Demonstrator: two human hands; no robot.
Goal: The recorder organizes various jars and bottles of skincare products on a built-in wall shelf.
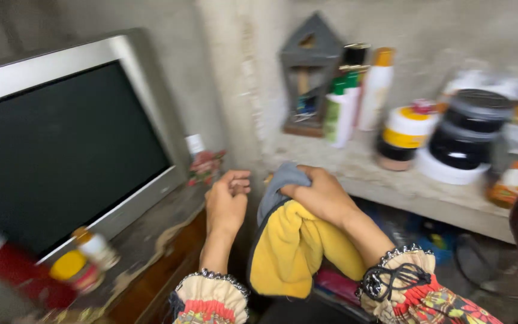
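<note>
Mid-wipe at the frame's centre: the right hand (pixel 322 195) clenches a yellow-and-grey cloth (pixel 289 243) against the concrete shelf (pixel 403 189) edge. The left hand (pixel 226 204) hangs beside it, fingers loosely curled, empty. Continuing likely means working around the jars (pixel 460 138).

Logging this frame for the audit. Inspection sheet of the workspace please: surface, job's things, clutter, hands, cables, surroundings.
Surface: grey concrete shelf, edge bare; dark wooden stand under the television.
Job's things: yellow and grey cloth, hanging off the shelf edge.
Clutter: bottles, stacked jars, small house-shaped holder; blurred containers by the television.
Hands: right hand grips the cloth; left hand loosely closed, holding nothing.
Cables: nothing seen.
Surroundings: television, rough plaster wall.
</note>
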